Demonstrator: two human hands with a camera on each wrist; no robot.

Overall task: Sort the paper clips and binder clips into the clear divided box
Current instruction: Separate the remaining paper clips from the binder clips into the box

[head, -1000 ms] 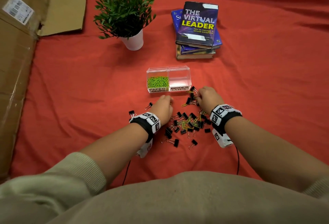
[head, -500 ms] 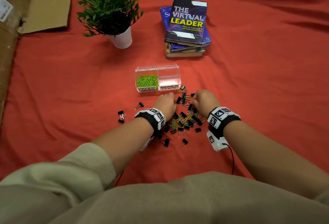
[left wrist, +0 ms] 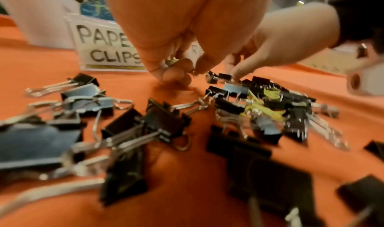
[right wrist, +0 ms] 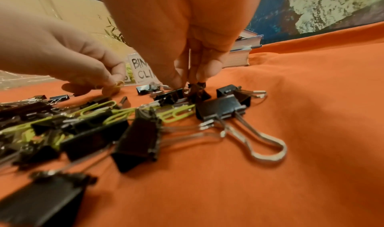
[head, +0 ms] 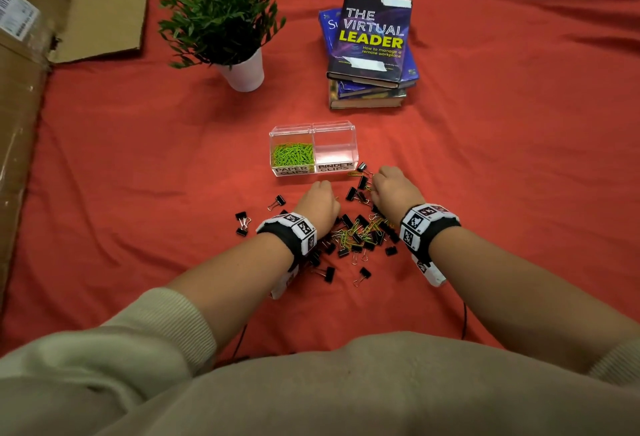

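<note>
My left hand (head: 320, 201) pinches a green paper clip (right wrist: 117, 84) just before the divided box (head: 313, 172), whose left compartment holds green clips—the right one looks empty. My right hand (head: 393, 189) nips a black binder clip (right wrist: 172, 94) from the pile (head: 356, 231) mid-cloth, nearest its slot.

The whole worktop (head: 519, 158) is draped in a red-orange cloth (head: 121, 175) with soft wrinkles running across the far side. Flattened brown cardboard (head: 104, 2) with a shipping label sits along the left edge, a little green plant in a white pot (head: 246, 71) stands near it, and a stack of books (head: 370, 64) is off to its right. Lighting is warm and kinda dim.
</note>
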